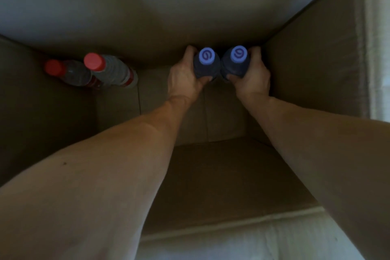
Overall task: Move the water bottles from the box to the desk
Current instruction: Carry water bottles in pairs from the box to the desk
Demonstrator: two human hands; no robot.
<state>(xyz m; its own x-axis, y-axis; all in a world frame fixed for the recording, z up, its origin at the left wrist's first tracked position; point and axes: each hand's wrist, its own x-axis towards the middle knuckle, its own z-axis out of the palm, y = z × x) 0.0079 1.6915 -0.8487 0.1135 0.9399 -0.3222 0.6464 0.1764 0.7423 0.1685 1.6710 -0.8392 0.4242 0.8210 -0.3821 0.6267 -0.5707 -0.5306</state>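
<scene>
Your left hand (185, 78) and right hand (251, 76) each wrap one dark, purple-capped plastic bottle (205, 65) (236, 63) deep in the brown cardboard box (312, 65); you're at the grasp, so lift both straight up next.

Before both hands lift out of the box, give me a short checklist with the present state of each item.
1. Left hand grips the left blue-capped bottle: ok.
2. Right hand grips the right blue-capped bottle: ok.
3. Both blue caps seated: ok, as far as seen from above.
4. Two red-capped bottles stand apart from the hands, out of the lift path: ok.
5. Box walls leave room to rise: ok, though the right hand is close to the right wall.
6. Desk free for placing: cannot tell, out of view.
</scene>
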